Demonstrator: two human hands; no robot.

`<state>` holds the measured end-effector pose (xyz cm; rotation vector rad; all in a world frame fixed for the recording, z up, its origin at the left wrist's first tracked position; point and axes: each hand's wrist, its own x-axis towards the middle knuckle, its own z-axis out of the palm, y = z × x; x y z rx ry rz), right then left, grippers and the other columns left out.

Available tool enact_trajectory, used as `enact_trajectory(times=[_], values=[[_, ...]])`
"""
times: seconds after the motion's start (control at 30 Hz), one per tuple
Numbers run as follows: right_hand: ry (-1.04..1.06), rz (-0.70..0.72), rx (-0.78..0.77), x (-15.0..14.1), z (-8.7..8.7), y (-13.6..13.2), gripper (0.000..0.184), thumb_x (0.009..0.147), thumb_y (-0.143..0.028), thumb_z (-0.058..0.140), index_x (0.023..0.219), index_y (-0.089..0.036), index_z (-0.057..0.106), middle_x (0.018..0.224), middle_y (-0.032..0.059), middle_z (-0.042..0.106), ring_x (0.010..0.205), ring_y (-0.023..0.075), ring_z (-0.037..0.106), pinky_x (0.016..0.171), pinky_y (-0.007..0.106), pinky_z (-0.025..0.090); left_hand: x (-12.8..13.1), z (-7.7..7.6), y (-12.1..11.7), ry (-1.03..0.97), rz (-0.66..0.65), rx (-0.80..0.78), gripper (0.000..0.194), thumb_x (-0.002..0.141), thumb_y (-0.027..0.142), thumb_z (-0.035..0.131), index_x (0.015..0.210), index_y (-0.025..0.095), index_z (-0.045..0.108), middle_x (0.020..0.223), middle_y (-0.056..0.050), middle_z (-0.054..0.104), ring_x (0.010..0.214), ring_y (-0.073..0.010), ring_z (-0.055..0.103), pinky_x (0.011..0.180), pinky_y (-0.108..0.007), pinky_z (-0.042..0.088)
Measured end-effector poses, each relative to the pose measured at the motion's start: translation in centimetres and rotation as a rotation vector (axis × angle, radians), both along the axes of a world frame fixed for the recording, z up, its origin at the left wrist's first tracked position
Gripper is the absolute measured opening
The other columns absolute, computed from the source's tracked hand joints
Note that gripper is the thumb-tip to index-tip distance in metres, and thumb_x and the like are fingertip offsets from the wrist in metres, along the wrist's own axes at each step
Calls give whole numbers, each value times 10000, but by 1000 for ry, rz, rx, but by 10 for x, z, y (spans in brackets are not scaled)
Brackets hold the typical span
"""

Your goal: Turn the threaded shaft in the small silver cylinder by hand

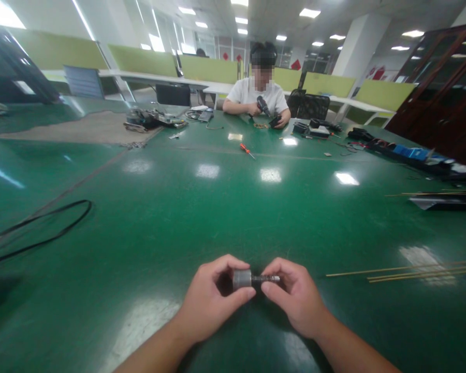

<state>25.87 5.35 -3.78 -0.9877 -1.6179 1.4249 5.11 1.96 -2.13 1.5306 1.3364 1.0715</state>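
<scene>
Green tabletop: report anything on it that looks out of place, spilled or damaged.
The grey-brown patch at the far left: its wavy edge breaks the green tabletop, though whether it is wear or a covering, I can't tell. The orange-handled screwdriver also lies alone toward the far side. No spill stands out.

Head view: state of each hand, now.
Left hand: closed, holding the metal cylinder between thumb and fingers.
Right hand: thumb and fingers at the shaft; whether it grips cannot be told.
</scene>
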Motion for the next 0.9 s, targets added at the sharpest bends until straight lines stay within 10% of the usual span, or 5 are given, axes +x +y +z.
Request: enact_trajectory(times=[0.9], values=[[-1,-34,17,1,-1,-1,93,839,-263,686,831,-172,668,706,-2,570,677,162,516,655,286,401,-2,-3,1,-38,22,-7,276,770,339,816,984,204,705,825,-9,702,759,-190,640,705,-284,460]])
